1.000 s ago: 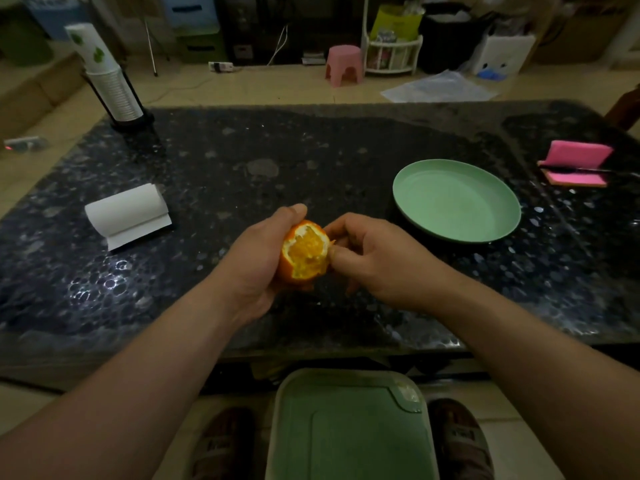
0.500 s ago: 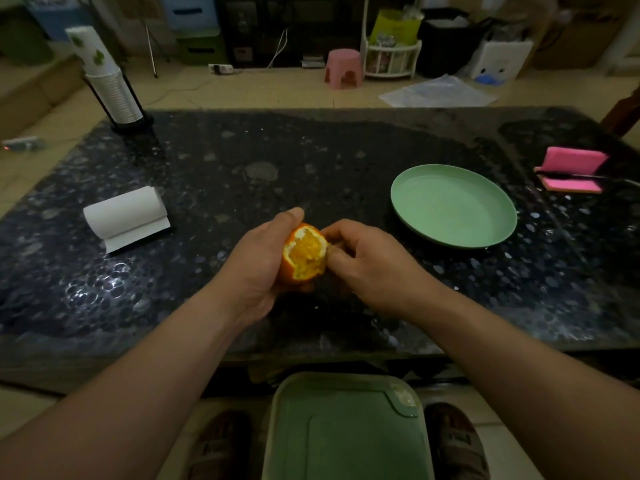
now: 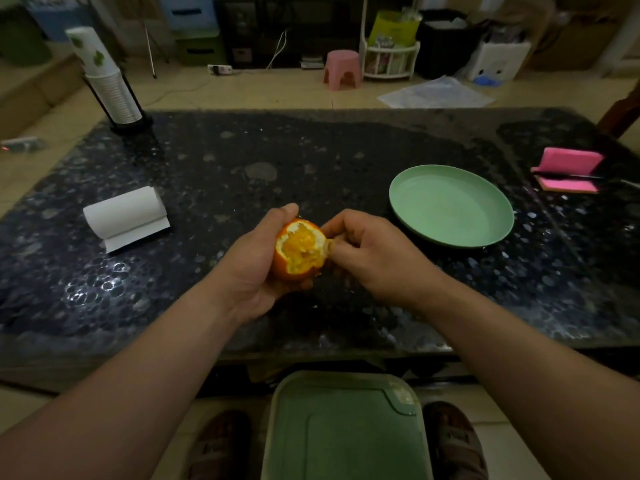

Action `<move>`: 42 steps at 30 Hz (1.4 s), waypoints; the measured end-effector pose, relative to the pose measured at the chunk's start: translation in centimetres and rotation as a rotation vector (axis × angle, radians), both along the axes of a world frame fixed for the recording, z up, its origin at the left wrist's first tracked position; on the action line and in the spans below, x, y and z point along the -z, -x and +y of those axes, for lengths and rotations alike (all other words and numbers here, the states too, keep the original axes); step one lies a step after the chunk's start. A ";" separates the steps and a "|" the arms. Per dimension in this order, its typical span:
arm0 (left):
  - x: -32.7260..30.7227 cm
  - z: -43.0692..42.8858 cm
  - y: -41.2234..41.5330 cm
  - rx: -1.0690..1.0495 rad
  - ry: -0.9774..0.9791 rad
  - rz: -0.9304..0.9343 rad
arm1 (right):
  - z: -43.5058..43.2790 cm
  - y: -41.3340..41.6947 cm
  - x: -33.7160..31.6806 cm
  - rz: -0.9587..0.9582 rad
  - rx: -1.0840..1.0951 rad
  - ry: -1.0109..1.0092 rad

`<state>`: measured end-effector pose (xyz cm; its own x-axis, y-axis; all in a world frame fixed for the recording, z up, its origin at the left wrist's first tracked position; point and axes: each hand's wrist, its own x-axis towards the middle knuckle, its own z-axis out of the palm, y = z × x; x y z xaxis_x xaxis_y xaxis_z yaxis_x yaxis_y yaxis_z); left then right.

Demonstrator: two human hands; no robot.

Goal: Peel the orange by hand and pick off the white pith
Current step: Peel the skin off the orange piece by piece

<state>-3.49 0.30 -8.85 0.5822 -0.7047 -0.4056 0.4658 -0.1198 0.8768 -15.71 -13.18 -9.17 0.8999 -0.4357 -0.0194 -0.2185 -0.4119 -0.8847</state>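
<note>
While the left hand [image 3: 254,271] cups the half-peeled orange [image 3: 299,252] above the speckled black table [image 3: 242,161], fingers curled round it, the right hand [image 3: 375,259] pinches a peel flap [image 3: 328,244] at the fruit's right edge. Stacked paper cups [image 3: 104,77], far left, bear green leaf prints.

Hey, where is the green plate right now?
In the head view the green plate sits on the dark table, to the right of the partly peeled orange, apart from the right hand.
</note>
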 end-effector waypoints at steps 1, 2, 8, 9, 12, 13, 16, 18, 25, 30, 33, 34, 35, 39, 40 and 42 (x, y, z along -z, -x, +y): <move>0.0 0.0 -0.1 0.009 0.004 0.021 | -0.1 0.1 -0.1 -0.007 -0.012 -0.043; 0.0 0.1 -0.2 0.017 0.006 0.038 | -0.2 0.1 -0.1 -0.011 -0.020 -0.079; 0.5 0.1 -0.6 0.046 0.026 0.147 | -0.2 -0.6 0.1 -0.030 0.007 -0.253; 0.6 0.2 -0.9 0.054 0.045 0.182 | -0.1 -0.8 0.3 -0.056 0.020 -0.337; 0.8 0.4 -1.6 0.086 0.084 0.285 | 0.1 -1.5 0.7 -0.111 0.045 -0.663; 1.0 0.4 -1.8 0.099 0.092 0.311 | 0.1 -1.7 0.8 -0.117 0.045 -0.741; 1.3 0.5 -2.1 0.137 0.115 0.375 | 0.1 -2.0 1.1 -0.105 0.046 -0.872; 1.6 0.6 -2.2 0.151 0.132 0.414 | 0.2 -2.1 1.2 -0.099 0.049 -0.939; 1.5 1.8 -3.2 0.072 0.209 0.469 | -0.8 -2.7 1.9 -0.087 0.125 -0.798; 1.7 2.2 -3.0 0.046 0.165 0.394 | -2.3 -2.9 3.6 0.144 0.204 0.190; 1.5 2.1 -2.4 0.026 0.148 0.340 | -1.9 -3.2 3.7 0.194 0.129 0.377; 1.4 2.1 -2.2 0.014 0.145 0.323 | -1.7 -3.2 3.6 0.195 0.132 0.416; 1.2 2.1 -1.8 0.003 0.141 0.307 | -1.4 -3.1 3.3 0.193 0.145 0.441; 0.2 2.4 -0.8 -0.024 0.108 0.238 | -0.3 -1.8 0.8 0.066 0.151 0.286; -0.2 2.6 -0.6 -0.013 0.106 0.226 | 0.1 -1.4 0.0 0.015 0.129 0.200; -1.4 3.0 -0.5 0.025 0.121 0.198 | 0.7 -0.4 -1.7 -0.047 0.040 0.041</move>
<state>-2.97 3.27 -7.49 0.4816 -0.7682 -0.4219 0.6285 -0.0328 0.7771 -15.28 -12.44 -7.47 0.8812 -0.4710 0.0415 -0.1938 -0.4399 -0.8769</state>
